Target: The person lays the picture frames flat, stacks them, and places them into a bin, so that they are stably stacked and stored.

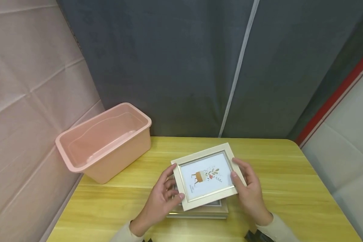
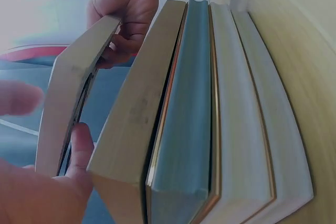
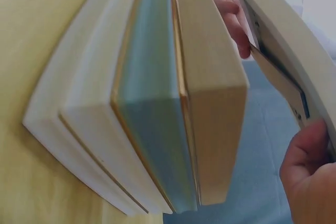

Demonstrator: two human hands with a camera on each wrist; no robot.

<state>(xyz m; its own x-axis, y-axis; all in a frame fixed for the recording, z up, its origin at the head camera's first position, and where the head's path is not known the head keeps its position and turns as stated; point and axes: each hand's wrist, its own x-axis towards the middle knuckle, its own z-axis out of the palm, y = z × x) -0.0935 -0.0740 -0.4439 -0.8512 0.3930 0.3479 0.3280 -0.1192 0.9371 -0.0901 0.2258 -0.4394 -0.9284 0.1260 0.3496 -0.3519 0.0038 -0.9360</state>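
Both hands hold a cream picture frame (image 1: pixel 212 199) tilted above a stack of frames (image 1: pixel 199 215). Its picture shows an orange-brown animal with a spray of leaves and flowers. My left hand (image 1: pixel 158 201) grips the left edge, thumb on the front corner. At the opposite side, my right hand (image 1: pixel 249 191) pinches the edge between thumb and fingers. From the wrist views, the stack is several frames high: a tan frame (image 2: pixel 139 108) on top, a blue one (image 2: pixel 184 129) below it, then whitish ones (image 3: pixel 100 98). The held frame's back (image 3: pixel 278 77) shows in the right wrist view.
A pink plastic bin (image 1: pixel 124 154) stands at the table's back left, beside the pale draped wall (image 1: pixel 27 101). The yellow wood-grain table (image 1: pixel 290 188) ends at a dark grey curtain (image 1: pixel 169 67). A white panel with a red strip (image 1: pixel 335 94) borders the right side.
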